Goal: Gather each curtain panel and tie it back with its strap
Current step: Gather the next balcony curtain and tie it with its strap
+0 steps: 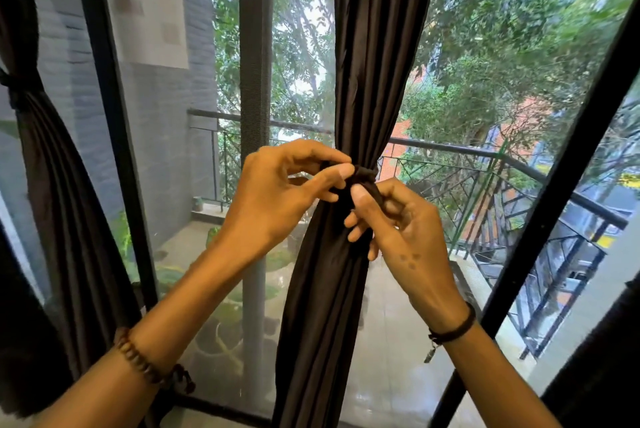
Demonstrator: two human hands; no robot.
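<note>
Two dark curtain panels show against the glass; the left panel (59,185) hangs at the far left edge, cinched high up by a dark tie (14,88), its cloth flaring out below; just right of it stands a black window post (114,150); lower down, a bead bracelet (138,355) circles the left wrist; the left hand (277,192) is raised to the middle of the view, thumb and forefinger pinching one end of the strap (363,174), the other fingers loosely curled behind; the strap is wrapped round the middle panel (367,64), which is gathered into a narrow bundle at that height and hangs straight down to the bottom edge; the right hand (401,230) is touching the panel just below and right of the strap, thumb pressed on the dark band and fingers curled round the end that drops from it; how far the knot is made I cannot tell, since the fingers cover it; a black cord bracelet (453,327) sits on the right wrist; beyond the glass, a balcony railing (485,154) runs off to the right under green trees (502,29).
</note>
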